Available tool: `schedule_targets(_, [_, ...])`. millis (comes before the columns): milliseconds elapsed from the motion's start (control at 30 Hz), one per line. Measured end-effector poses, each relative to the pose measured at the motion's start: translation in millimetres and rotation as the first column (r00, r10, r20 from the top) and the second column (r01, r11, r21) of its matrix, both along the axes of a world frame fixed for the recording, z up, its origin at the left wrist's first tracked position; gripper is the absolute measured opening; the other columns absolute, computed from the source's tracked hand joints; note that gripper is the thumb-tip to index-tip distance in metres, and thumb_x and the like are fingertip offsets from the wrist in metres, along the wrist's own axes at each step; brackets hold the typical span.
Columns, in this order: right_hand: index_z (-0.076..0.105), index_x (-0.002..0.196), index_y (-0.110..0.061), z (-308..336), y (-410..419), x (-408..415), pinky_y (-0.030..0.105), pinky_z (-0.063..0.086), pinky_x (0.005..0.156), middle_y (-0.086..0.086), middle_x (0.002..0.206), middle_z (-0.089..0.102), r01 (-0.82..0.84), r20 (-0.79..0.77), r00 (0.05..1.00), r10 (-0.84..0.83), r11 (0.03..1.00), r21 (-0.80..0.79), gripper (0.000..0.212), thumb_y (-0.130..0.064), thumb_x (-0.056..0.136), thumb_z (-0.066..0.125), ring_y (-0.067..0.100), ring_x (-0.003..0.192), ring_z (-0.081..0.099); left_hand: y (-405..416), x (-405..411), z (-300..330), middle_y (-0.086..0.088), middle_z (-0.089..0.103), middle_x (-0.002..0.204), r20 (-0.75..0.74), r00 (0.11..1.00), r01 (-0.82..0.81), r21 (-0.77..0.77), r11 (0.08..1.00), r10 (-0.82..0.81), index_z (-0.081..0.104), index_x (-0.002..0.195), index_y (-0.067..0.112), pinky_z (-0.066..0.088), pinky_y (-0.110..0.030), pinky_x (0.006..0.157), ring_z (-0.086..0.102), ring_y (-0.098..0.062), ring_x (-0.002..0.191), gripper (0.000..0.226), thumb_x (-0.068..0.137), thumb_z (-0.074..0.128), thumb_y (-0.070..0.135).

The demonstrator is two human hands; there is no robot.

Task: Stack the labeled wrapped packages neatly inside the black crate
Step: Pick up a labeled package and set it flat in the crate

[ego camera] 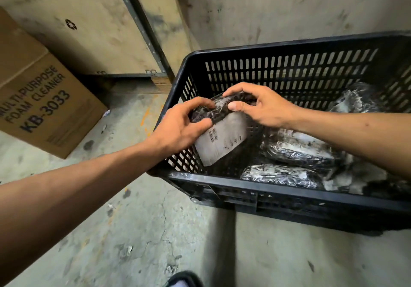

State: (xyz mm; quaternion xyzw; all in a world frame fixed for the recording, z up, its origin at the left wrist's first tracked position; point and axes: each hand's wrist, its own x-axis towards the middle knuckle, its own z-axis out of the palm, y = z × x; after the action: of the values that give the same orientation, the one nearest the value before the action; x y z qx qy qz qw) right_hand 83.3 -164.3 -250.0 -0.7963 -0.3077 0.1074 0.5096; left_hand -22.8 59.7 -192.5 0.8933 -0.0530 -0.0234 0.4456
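Observation:
A black slotted crate (244, 184) stands on the concrete floor at the right. A dark package in clear wrap with a white barcode label (222, 140) stands on end against the crate's left inner wall. My left hand (184, 126) grips its upper left end and my right hand (264, 106) grips its upper right end. Other wrapped packages lie in the crate: one flat near the front wall (280, 175), one behind it (302, 146), and more piled at the right (355, 102).
A brown cardboard box (44, 113) printed "MULTI-PURPOSE FOAM CLEANER KB-3033" sits on the floor at the left. Stained panels and a dark metal upright (144, 29) rise behind. A shoe tip (184, 280) shows at the bottom edge. Bare cracked floor lies in front.

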Motion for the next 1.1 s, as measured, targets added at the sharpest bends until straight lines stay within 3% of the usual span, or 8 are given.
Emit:
schedule_targets(67, [0.065, 0.127, -0.04, 11, -3, 2, 0.027, 0.055, 0.102, -0.019, 0.131, 0.061, 0.056, -0.05, 0.997, -0.05, 0.993, 0.108, 0.027, -0.033, 0.101, 0.067, -0.003, 0.12, 0.06, -4, 5, 7, 0.014, 0.078, 0.094, 0.04, 0.998, -0.034, -0.181, 0.983, 0.042, 0.073, 0.119, 0.017, 0.056, -0.016, 0.073, 0.069, 0.003, 0.082, 0.034, 0.094, 0.061, -0.002])
schedule_targets(200, [0.047, 0.147, -0.058, 25, -20, -1, 0.03, 0.055, 0.101, -0.005, 0.153, 0.043, 0.101, -0.09, 0.992, -0.09, 0.987, 0.124, 0.06, -0.047, 0.094, 0.072, 0.019, 0.138, 0.052, -15, 14, 19, 0.019, 0.076, 0.074, 0.099, 0.978, -0.148, -0.278, 0.949, 0.181, 0.078, 0.106, 0.018, 0.049, -0.006, 0.066, 0.064, 0.01, 0.069, 0.036, 0.096, 0.053, -0.006])
schedule_targets(300, [0.035, 0.15, -0.066, 26, -34, -10, 0.047, 0.036, 0.118, -0.005, 0.16, 0.031, 0.137, -0.018, 0.991, -0.136, 0.99, 0.044, 0.072, -0.063, 0.088, 0.071, 0.017, 0.149, 0.034, -21, 23, 29, 0.008, 0.079, 0.083, 0.084, 0.955, -0.235, -0.376, 0.896, 0.285, 0.082, 0.098, 0.019, 0.051, -0.013, 0.068, 0.065, 0.002, 0.071, 0.036, 0.096, 0.052, -0.001])
schedule_targets(500, [0.034, 0.142, -0.076, 37, -31, -25, 0.048, 0.024, 0.123, -0.003, 0.167, 0.022, 0.254, -0.052, 0.967, -0.25, 0.963, 0.095, 0.074, -0.078, 0.076, 0.068, 0.021, 0.155, 0.022, -33, 35, 37, -0.001, 0.081, 0.094, 0.021, 0.933, -0.269, -0.618, 0.739, 0.358, 0.08, 0.109, 0.021, 0.057, -0.025, 0.057, 0.073, -0.014, 0.073, 0.039, 0.098, 0.047, 0.005])
schedule_targets(633, [0.051, 0.143, -0.058, 48, -25, -23, 0.051, 0.037, 0.121, -0.003, 0.154, 0.047, 0.318, -0.127, 0.947, -0.293, 0.909, 0.269, 0.069, -0.051, 0.082, 0.083, 0.016, 0.141, 0.047, -33, 38, 31, 0.012, 0.079, 0.097, -0.037, 0.977, -0.191, -0.594, 0.782, 0.211, 0.07, 0.127, 0.04, 0.061, -0.031, 0.064, 0.072, -0.011, 0.077, 0.052, 0.09, 0.047, 0.012])
schedule_targets(833, [0.063, 0.13, -0.05, 44, -25, -26, 0.049, 0.045, 0.115, 0.011, 0.145, 0.052, 0.334, -0.176, 0.94, -0.293, 0.897, 0.291, 0.07, -0.048, 0.067, 0.093, 0.027, 0.134, 0.054, -20, 33, 25, 0.033, 0.066, 0.121, 0.052, 0.996, -0.039, -0.449, 0.893, 0.07, 0.054, 0.143, 0.048, 0.054, -0.008, 0.077, 0.069, 0.008, 0.105, 0.067, 0.087, 0.08, 0.021])
schedule_targets(1000, [0.062, 0.126, -0.059, 62, -46, -15, 0.038, 0.04, 0.119, -0.011, 0.148, 0.032, 0.168, 0.095, 0.981, -0.17, 0.985, 0.034, 0.067, -0.061, 0.065, 0.09, 0.003, 0.133, 0.046, 2, 42, 43, 0.017, 0.064, 0.138, 0.005, 0.998, 0.063, -0.346, 0.936, -0.065, 0.069, 0.129, 0.043, 0.052, -0.013, 0.091, 0.063, -0.002, 0.122, 0.061, 0.082, 0.081, 0.006])
schedule_targets(1100, [0.053, 0.134, -0.066, 71, -46, -14, 0.035, 0.041, 0.114, -0.022, 0.157, 0.023, 0.029, 0.177, 0.984, -0.006, 0.991, -0.128, 0.075, -0.068, 0.066, 0.085, 0.01, 0.141, 0.041, 10, 45, 49, 0.015, 0.076, 0.107, -0.006, 0.982, 0.183, -0.227, 0.956, -0.19, 0.082, 0.109, 0.025, 0.05, -0.011, 0.085, 0.07, -0.003, 0.103, 0.034, 0.08, 0.083, 0.007])
